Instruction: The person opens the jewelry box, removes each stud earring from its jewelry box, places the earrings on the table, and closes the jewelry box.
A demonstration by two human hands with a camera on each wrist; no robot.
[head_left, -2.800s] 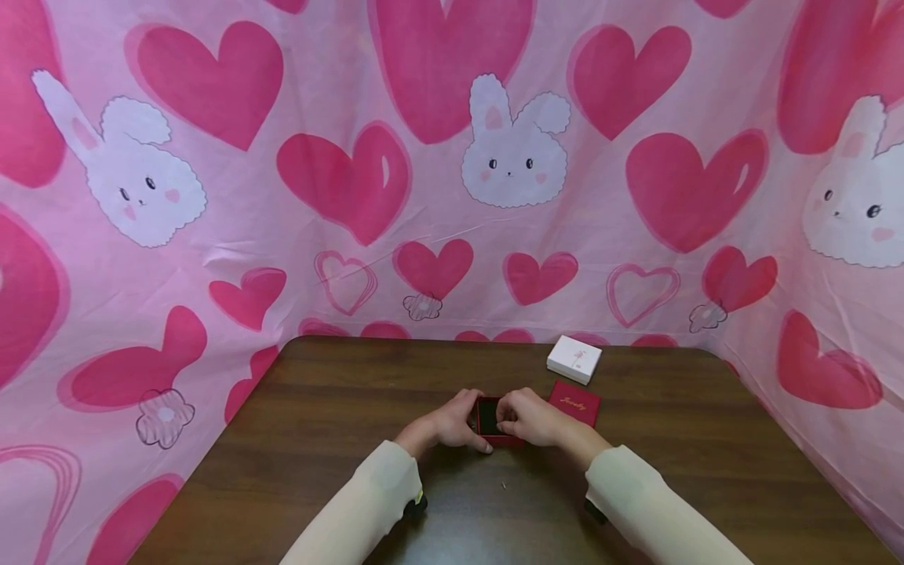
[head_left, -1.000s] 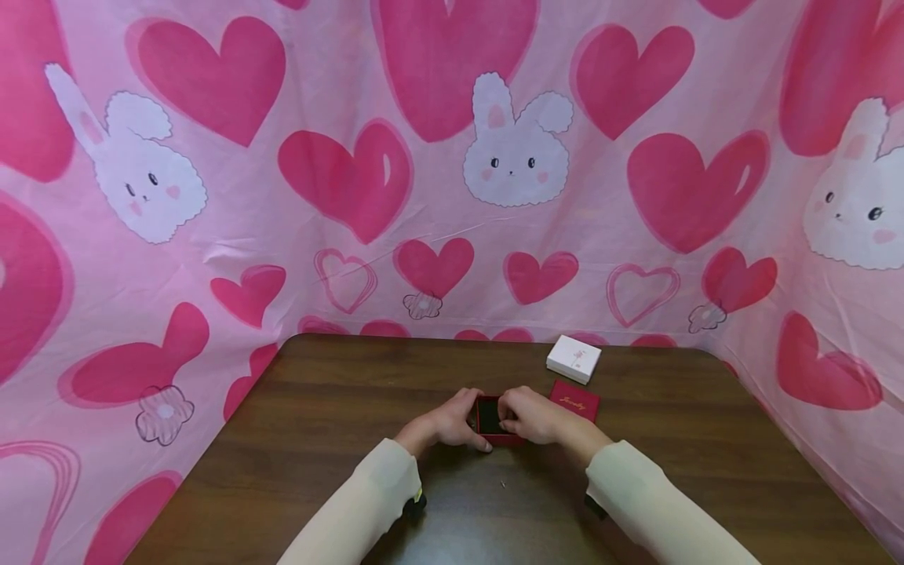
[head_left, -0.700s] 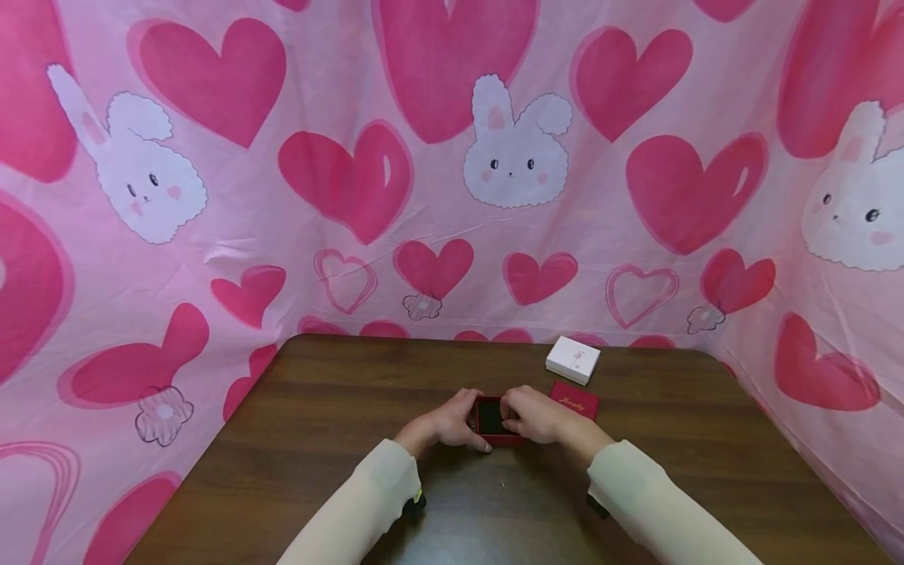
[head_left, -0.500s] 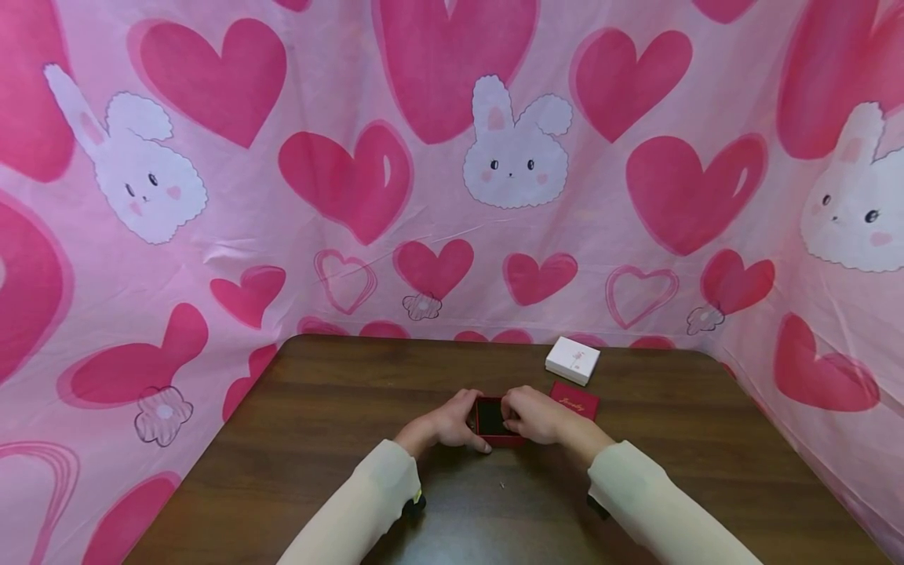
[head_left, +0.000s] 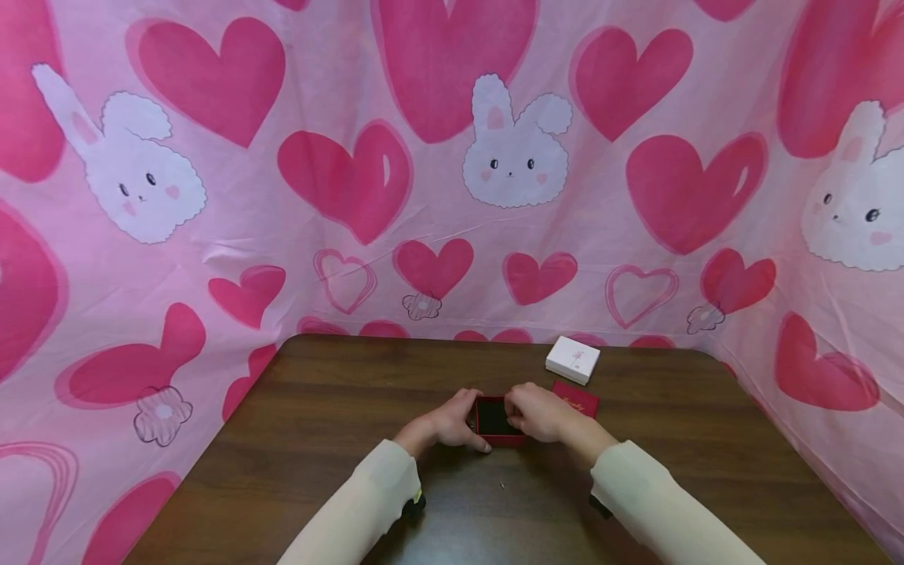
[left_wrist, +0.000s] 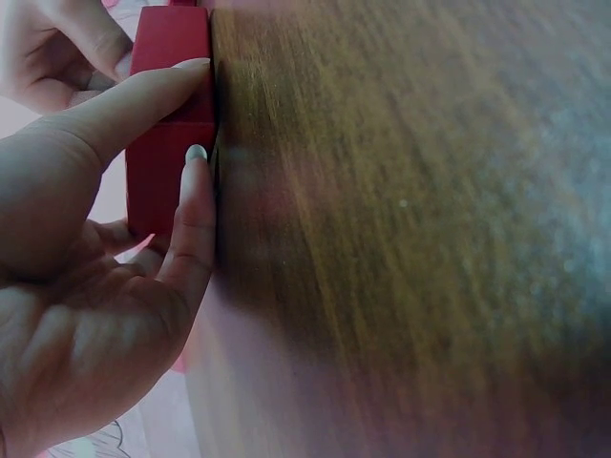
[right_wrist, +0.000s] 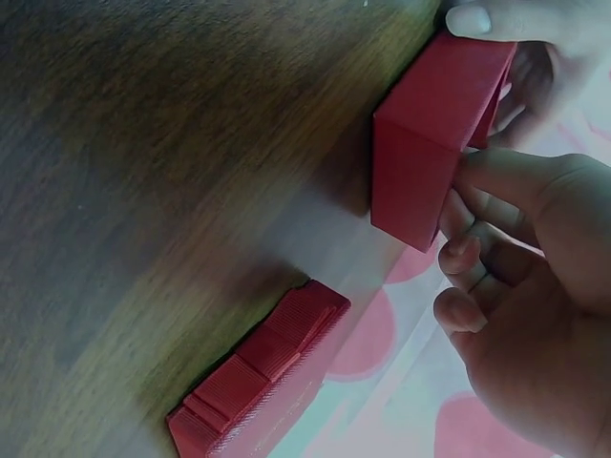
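A small red jewelry box (head_left: 503,441) with a black pad (head_left: 490,420) inside stands uncovered on the table. My left hand (head_left: 450,424) grips its left end, the thumb on the near wall and fingers round the other side, seen closely in the left wrist view. My right hand (head_left: 537,413) reaches over the right rim, thumb and curled fingers at the pad's right edge. The box wall partly hides these fingertips in the right wrist view; I cannot tell what they pinch. Just right of this hand lies the red lid (head_left: 577,397), its ribbon bow (right_wrist: 263,358) visible.
Behind the lid, a white box (head_left: 573,360) with a pink print rests on the wooden table (head_left: 367,384). A tiny shiny piece (head_left: 503,485) lies on the table in front of the jewelry box. A pink heart-patterned cloth (head_left: 438,196) hangs around the table's back and sides.
My right hand has shifted slightly right along the pad, uncovering more of it and covering more of the lid's lettering. My left hand and the box have stayed nearly still.
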